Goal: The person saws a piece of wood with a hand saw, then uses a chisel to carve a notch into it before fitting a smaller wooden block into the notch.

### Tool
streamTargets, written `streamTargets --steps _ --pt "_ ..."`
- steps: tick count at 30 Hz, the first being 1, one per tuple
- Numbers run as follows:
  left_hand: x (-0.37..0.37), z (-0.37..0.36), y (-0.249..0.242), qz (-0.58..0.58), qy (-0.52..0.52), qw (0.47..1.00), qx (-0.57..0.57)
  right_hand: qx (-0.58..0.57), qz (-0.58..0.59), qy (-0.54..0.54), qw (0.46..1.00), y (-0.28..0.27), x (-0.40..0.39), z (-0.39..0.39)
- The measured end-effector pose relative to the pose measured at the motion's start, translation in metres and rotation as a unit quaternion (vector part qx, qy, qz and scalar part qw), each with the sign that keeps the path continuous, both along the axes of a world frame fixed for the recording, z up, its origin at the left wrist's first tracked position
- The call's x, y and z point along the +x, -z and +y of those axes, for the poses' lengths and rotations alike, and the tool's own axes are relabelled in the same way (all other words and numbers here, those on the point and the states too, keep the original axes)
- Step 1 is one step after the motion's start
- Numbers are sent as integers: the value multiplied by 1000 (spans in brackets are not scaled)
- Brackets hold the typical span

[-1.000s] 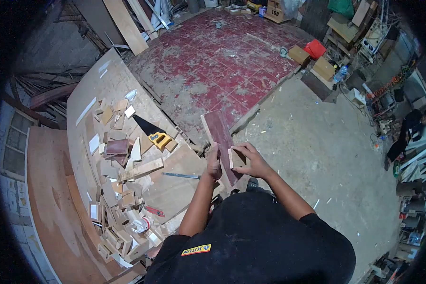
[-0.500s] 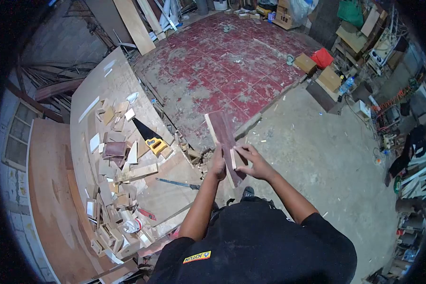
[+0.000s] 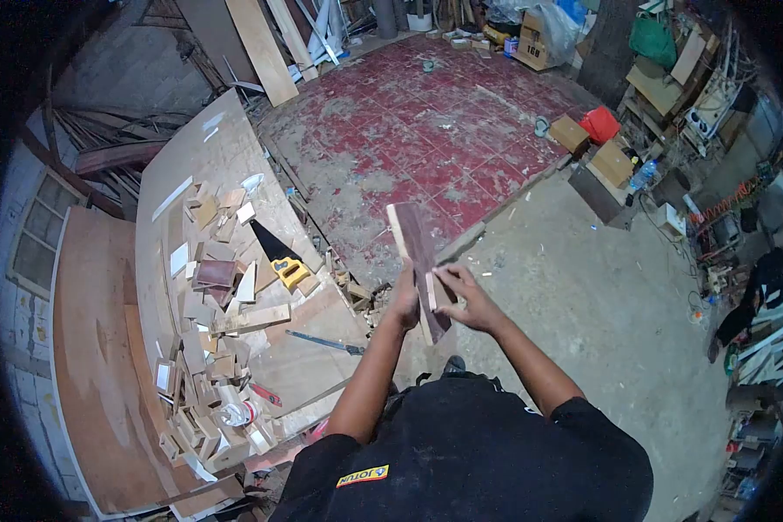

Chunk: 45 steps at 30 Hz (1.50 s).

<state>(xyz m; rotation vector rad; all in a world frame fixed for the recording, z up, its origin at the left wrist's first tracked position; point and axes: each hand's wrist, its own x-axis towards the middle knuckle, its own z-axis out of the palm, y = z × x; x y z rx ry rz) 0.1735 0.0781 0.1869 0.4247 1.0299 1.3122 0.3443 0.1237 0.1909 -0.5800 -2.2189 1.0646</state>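
Note:
In the head view a dark reddish-brown wooden board (image 3: 419,233) with a pale edge is held up in front of my body, tilted away from me. My left hand (image 3: 404,300) is closed around the board's left edge. On the other side, my right hand (image 3: 468,301) pinches a small wood piece (image 3: 431,290) with a pale edge, which lies against the board's face. Whether the two pieces are joined cannot be seen. The fingertips of my left hand are partly hidden behind the board.
Left of me, a plywood-topped table (image 3: 313,300) carries a yellow-handled handsaw (image 3: 284,264), a dark narrow blade (image 3: 324,341), many wood offcuts (image 3: 222,300) and a plastic bottle (image 3: 237,412). Red floor tiles (image 3: 365,130) lie ahead. Cardboard boxes (image 3: 612,163) stand at the right.
The board has turned slightly, so its face shows narrower than before. Both hands keep their hold. The surroundings have shifted a little right and down in view as the head moved.

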Motion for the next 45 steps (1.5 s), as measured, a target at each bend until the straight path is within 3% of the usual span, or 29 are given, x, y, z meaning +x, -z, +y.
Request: streamTargets --steps 5,6,8,9,11,15,17,22,26,30,32,33,35,39,41,45 --pt "0 -3 -9 -26 -46 999 -6 -56 4 -9 998 19 9 -1" --pt "4 -5 -3 -13 -21 1000 7 3 -2 27 1000 22 8 7" --pt "18 -9 20 15 10 1000 18 9 4 44 999 10 7 24" --pt "21 -9 48 86 19 996 -2 14 9 61 998 4 6 33" --pt "37 -19 19 91 5 996 4 70 13 65 995 -5 2 45" --pt "26 -12 12 25 -39 999 -6 38 25 39 998 -16 -10 29" --pt "13 -8 2 13 -62 997 46 5 28 8 1000 -13 -12 14" --pt "-12 -7 9 -58 -66 993 76 -78 68 62 993 -1 -13 -10" --pt "-5 -17 -2 -58 -62 995 55 -4 33 56 998 0 -11 -6" --pt "-1 -20 -6 -29 -66 996 46 -41 38 23 998 -3 -8 -7" --pt "-1 -20 1 -40 -45 998 34 -120 -16 24 992 -7 -7 -9" --pt "-1 -20 1 -35 -52 998 32 -122 -17 24 992 -9 -7 -10" --pt "-1 -18 0 -30 -59 997 31 -1 3 43 999 -12 -8 -11" --pt "-8 -17 0 -6 -83 996 44 -33 -15 39 999 -17 -8 -17" --pt "-12 -16 2 3 -87 995 49 -135 -1 24 991 -11 -9 -17" --pt "-16 -14 4 -14 -110 994 25 -68 10 40 997 0 -13 -19"
